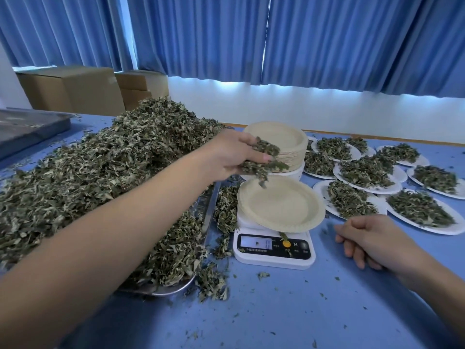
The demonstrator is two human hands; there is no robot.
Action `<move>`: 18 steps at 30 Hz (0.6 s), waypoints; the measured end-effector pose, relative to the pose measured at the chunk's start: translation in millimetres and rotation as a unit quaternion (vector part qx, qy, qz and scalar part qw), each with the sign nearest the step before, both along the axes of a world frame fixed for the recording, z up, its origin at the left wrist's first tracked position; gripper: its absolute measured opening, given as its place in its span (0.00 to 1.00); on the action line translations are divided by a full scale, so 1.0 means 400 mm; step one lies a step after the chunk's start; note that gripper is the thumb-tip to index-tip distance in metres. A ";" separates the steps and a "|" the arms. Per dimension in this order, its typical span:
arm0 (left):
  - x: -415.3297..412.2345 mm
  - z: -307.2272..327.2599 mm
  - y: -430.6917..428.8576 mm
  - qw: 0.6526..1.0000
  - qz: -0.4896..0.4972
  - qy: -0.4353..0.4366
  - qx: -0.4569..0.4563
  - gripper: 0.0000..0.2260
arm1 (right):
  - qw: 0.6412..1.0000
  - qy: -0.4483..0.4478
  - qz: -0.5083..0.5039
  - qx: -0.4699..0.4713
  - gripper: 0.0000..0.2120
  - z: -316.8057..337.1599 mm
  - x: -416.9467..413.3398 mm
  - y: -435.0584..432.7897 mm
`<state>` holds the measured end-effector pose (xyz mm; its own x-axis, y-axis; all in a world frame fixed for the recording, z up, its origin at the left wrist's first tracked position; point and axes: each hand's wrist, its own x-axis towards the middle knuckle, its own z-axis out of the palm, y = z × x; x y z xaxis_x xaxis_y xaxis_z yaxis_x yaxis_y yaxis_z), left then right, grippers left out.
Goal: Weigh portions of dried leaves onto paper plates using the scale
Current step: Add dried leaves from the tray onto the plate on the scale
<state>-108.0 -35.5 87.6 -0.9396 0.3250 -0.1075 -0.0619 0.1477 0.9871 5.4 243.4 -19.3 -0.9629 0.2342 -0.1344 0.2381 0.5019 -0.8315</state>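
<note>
A white digital scale [273,250] stands on the blue table with an empty beige paper plate [281,205] on it. My left hand [231,154] hovers just above the plate's far edge and grips a handful of dried leaves [264,159], some dangling down. A big heap of dried leaves [100,172] fills a metal tray [208,210] to the left of the scale. My right hand [372,238] rests on the table to the right of the scale, fingers loosely curled, holding nothing.
A stack of empty paper plates [279,139] stands behind the scale. Several white plates with leaf portions [367,172] cover the table at the right. Another metal tray [30,127] and cardboard boxes [75,89] are at the far left. Leaf crumbs litter the near table.
</note>
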 end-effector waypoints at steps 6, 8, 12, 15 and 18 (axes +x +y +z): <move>0.003 -0.028 0.051 0.946 -0.109 0.146 -0.267 0.10 | 1.000 0.004 0.005 0.000 0.14 -0.004 -0.005 0.003; 0.004 -0.024 0.014 0.944 -0.086 0.194 -0.254 0.08 | 1.000 0.004 0.006 0.001 0.14 -0.006 -0.005 0.002; -0.015 -0.018 -0.101 0.919 -0.003 0.257 -0.298 0.07 | 1.000 0.005 0.004 0.006 0.14 -0.006 -0.007 0.002; -0.037 -0.037 -0.189 0.869 -0.014 0.223 -0.442 0.12 | 1.000 0.003 0.004 0.007 0.14 -0.004 -0.006 -0.001; -0.032 -0.068 -0.230 0.807 -0.147 0.133 -0.556 0.21 | 1.000 0.002 0.006 0.009 0.15 -0.003 -0.004 0.000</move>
